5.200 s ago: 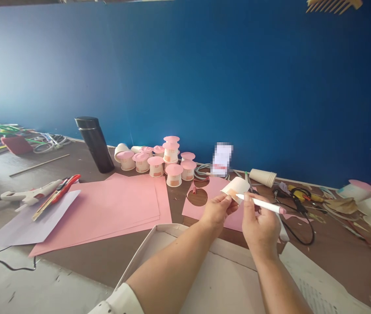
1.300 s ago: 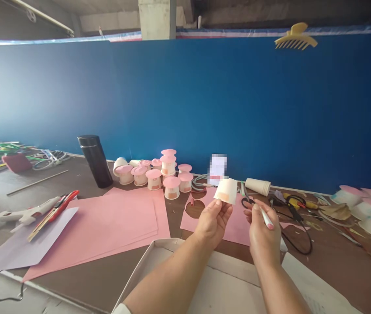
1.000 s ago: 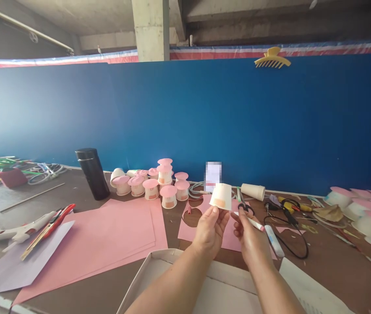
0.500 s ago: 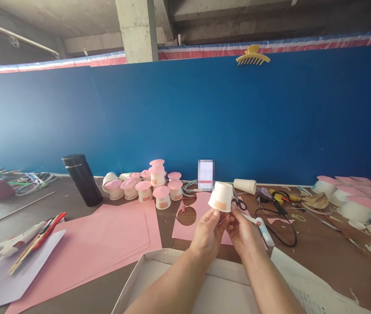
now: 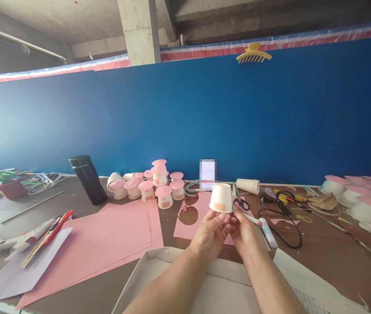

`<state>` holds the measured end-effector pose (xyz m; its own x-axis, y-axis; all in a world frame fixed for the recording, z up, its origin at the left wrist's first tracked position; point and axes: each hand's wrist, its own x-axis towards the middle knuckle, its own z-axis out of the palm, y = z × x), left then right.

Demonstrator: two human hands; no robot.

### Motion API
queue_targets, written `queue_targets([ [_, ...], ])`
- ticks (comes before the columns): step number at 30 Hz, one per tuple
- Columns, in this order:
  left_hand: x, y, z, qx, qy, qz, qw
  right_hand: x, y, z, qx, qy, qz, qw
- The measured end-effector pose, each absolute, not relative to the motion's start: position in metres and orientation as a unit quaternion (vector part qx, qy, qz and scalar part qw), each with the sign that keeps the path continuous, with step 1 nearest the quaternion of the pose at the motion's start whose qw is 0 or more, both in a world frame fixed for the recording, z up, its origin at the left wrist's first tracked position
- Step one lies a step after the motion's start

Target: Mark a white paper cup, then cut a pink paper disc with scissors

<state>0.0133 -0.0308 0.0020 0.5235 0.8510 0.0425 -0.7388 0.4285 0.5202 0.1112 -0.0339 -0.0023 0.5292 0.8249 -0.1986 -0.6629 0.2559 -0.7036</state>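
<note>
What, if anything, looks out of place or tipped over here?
The yellow hair claw clip sits at the top edge of the blue partition, an odd spot for a hair accessory. On the table, a stack of nested paper cups lies on its side, while the pink-topped cups nearby stand. I see no spill.

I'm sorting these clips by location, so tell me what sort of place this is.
Probably a craft workshop or handicraft workspace, judging by the pink paper sheets, the glue gun and the small cups with pink tops.
</note>
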Motion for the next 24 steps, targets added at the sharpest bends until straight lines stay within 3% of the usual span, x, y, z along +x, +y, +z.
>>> queue_targets([
  [6,0.012,-0.021,-0.002,0.143,0.126,0.490,0.850,0.105,-0.035,-0.003,-0.372,-0.115,0.517,0.762],
  [24,0.010,-0.015,0.000,0.131,0.162,0.510,0.835,0.089,-0.035,-0.002,-0.426,-0.123,0.493,0.749],
])
